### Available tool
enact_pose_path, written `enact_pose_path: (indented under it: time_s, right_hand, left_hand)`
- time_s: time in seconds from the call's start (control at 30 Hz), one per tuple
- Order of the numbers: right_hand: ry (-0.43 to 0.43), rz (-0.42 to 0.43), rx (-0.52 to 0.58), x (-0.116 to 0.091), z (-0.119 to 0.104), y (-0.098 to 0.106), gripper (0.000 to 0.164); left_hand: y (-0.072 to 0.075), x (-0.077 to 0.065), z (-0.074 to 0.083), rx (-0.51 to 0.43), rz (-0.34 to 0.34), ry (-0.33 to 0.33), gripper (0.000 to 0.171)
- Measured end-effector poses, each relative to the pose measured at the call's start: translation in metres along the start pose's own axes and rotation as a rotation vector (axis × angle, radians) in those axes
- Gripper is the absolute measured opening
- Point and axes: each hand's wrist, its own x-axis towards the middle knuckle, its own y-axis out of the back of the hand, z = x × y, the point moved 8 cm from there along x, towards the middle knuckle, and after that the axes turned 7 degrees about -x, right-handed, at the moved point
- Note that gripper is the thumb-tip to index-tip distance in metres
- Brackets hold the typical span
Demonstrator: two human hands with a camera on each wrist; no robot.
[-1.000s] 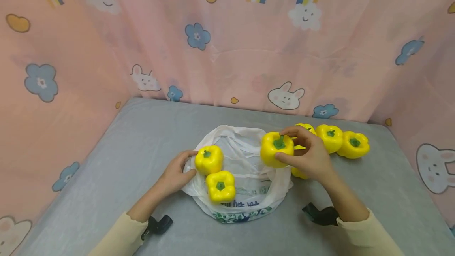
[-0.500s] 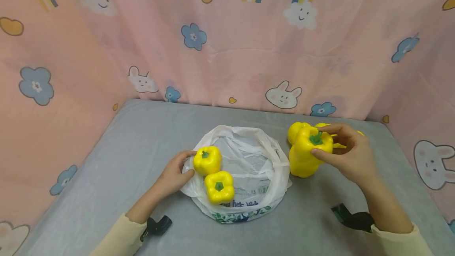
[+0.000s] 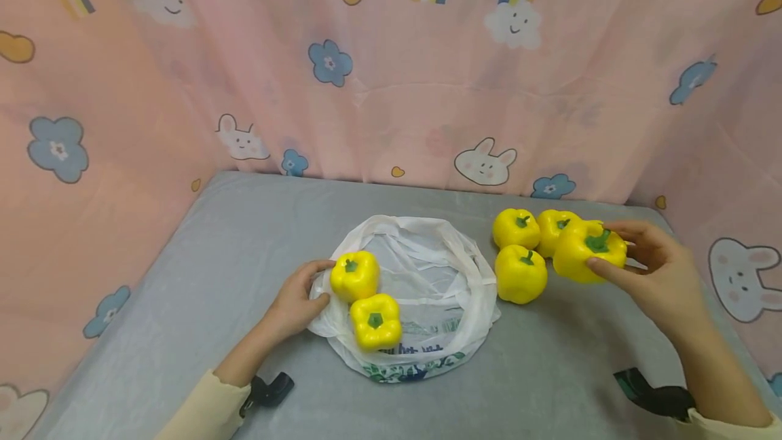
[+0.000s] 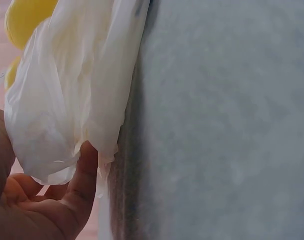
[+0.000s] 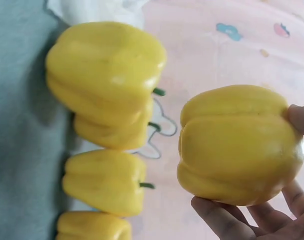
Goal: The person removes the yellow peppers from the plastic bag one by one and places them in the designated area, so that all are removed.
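Observation:
My right hand [image 3: 668,277] grips a yellow bell pepper [image 3: 580,253] by its sides, thumb in front and fingers behind. In the right wrist view, the held bell pepper [image 5: 236,145] is apart from the others standing on the table. My left hand [image 3: 296,301] holds the left side of a white plastic bag [image 3: 476,290], whose mouth is spread wide. The left wrist view has the bag's film [image 4: 57,100] between thumb and fingers. Two yellow bell peppers [image 3: 356,277] [image 3: 375,321] are at the bag's left side.
Several yellow bell peppers [image 3: 521,276] stand on the grey table [image 3: 269,216] right of the bag; the held one partly covers this group. A pink patterned curtain [image 3: 391,87] borders the back and sides. Dark wrist camera mounts [image 3: 269,391] are on both wrists.
My right hand has carried the bell pepper rightward, from over the bag's right rim to the group on the right. The left hand, bag and its two bell peppers have stayed in place.

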Motion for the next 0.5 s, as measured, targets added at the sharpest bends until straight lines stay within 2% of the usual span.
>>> enact_pose_path:
  time_s: [0.2, 0.5]
  right_hand:
    - [-0.080, -0.028, -0.060, -0.005, 0.027, 0.000, 0.043]
    - [-0.143, -0.076, -0.112, -0.008, 0.051, -0.012, 0.044]
  left_hand:
    - [0.001, 0.001, -0.002, -0.009, 0.011, 0.011, 0.050]
    - [0.002, 0.001, -0.001, 0.004, 0.021, -0.009, 0.051]
